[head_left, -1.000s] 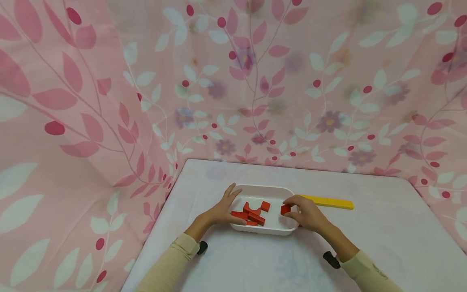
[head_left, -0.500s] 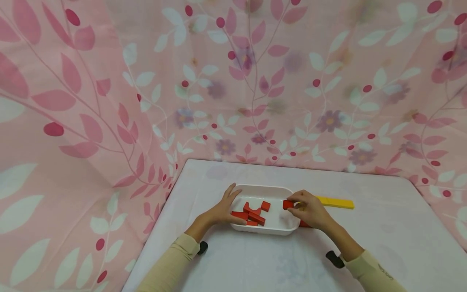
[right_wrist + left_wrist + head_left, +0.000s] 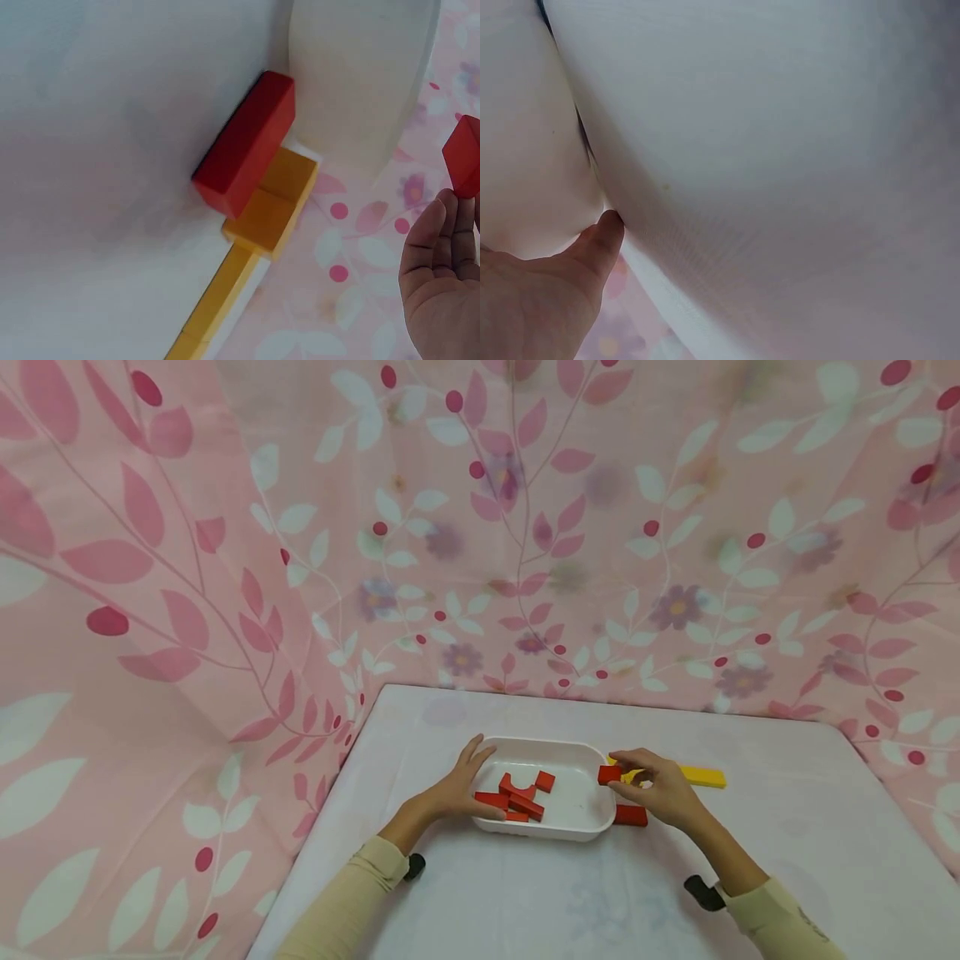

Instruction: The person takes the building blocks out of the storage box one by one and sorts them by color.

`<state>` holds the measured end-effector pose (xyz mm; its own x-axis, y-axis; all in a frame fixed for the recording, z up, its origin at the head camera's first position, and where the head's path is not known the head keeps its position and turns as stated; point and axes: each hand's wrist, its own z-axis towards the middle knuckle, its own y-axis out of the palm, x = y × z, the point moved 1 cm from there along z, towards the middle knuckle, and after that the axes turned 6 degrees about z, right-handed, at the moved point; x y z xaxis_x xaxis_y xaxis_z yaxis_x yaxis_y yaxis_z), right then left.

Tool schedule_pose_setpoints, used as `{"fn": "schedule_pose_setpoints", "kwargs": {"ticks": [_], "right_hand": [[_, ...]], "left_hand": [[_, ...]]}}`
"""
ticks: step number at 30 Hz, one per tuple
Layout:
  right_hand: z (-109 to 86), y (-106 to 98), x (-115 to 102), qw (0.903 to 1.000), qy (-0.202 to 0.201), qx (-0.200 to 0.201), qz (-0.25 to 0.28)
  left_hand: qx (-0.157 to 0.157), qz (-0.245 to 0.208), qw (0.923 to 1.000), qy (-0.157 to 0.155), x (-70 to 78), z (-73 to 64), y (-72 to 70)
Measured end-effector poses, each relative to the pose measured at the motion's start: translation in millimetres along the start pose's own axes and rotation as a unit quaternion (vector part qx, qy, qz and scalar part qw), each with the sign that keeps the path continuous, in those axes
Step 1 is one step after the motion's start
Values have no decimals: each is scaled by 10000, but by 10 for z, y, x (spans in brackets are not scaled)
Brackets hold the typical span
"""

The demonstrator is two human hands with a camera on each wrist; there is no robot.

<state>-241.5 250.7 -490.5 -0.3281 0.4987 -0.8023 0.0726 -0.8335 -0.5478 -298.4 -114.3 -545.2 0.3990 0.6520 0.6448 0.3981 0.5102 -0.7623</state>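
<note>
My left hand [image 3: 459,789] rests at the left end of a white plastic tray [image 3: 543,835], fingers spread and thumb over the near rim. In the left wrist view the tray's pale wall [image 3: 532,150] meets a fingertip of that hand [image 3: 547,304]. Several red toy blocks [image 3: 527,807] lie in the tray's left half, an arch-shaped one [image 3: 517,788] among them. Above the right rim, my right hand [image 3: 663,787] pinches a red cube block [image 3: 609,774] between thumb and fingers. The right wrist view shows this cube [image 3: 465,154] at its right edge.
A longer red block [image 3: 631,815] lies on the cloth-covered table beside the tray's right end. Behind the right hand runs a row of yellow blocks [image 3: 703,777]; the right wrist view shows several yellow blocks [image 3: 264,217]. A pink floral curtain [image 3: 525,527] rises at the table's far edge.
My right hand has carried the pinched red cube rightward, from inside the tray to above its right rim. The red block outside the tray has come into sight. The left hand stays put.
</note>
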Motion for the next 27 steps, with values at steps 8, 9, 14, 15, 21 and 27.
{"fn": "schedule_pose_setpoints", "kwargs": {"ticks": [8, 9, 14, 15, 21, 27], "right_hand": [[-116, -114, 87, 9999, 140, -6, -86], [-133, -131, 101, 9999, 116, -4, -121], [-230, -230, 179, 9996, 157, -42, -248], [-252, -253, 200, 9994, 193, -6, -296], [-378, -338, 321, 9976, 463, 50, -507], [-450, -354, 403, 9963, 590, -58, -630]], "left_hand": [[3, 16, 10000, 50, 39, -4, -24], [-2, 13, 10000, 40, 40, -6, -26], [-31, 44, 10000, -56, 40, -13, -23], [-44, 36, 10000, -75, 40, -12, -21], [-47, -6, 10000, -77, 30, -4, -2], [2, 46, 10000, -41, 29, 2, -10]]}}
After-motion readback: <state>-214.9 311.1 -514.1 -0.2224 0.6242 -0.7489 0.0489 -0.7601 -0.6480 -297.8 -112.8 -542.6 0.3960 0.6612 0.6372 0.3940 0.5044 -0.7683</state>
